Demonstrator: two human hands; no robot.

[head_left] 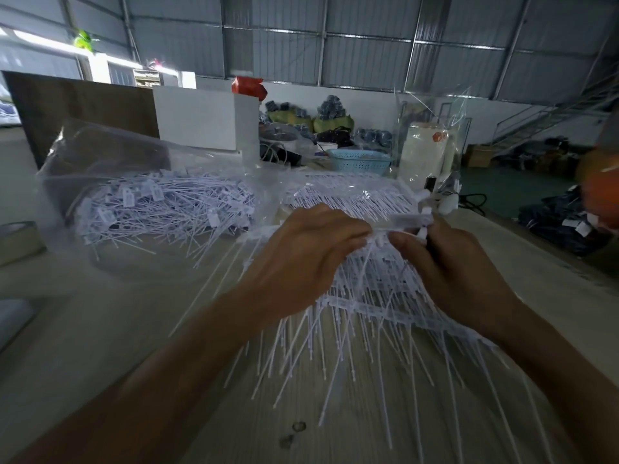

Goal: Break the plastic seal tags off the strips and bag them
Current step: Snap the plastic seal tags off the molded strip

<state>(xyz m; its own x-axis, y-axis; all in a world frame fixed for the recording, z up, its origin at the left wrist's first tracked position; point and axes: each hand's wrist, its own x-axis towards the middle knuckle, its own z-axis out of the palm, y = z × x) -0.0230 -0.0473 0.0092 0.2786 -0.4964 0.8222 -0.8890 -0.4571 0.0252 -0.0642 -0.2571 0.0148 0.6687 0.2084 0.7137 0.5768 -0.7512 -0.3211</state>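
Observation:
A strip of white plastic seal tags [365,309] is held above the wooden table [127,329], its thin tails hanging toward me. My left hand [301,259] pinches the top of the strip near its middle. My right hand [459,266] grips the same strip just to the right, fingers curled round the tag heads. A clear plastic bag [110,162] lies at the left, open toward the centre, holding a heap of loose white tags [160,209]. More tag strips [355,195] lie behind my hands.
A blue perforated basket [360,160] and a white roll in clear wrap [425,152] stand at the back. A white box [201,118] and a brown board [77,108] rise behind the bag. Another person's orange sleeve [599,185] shows at the right edge.

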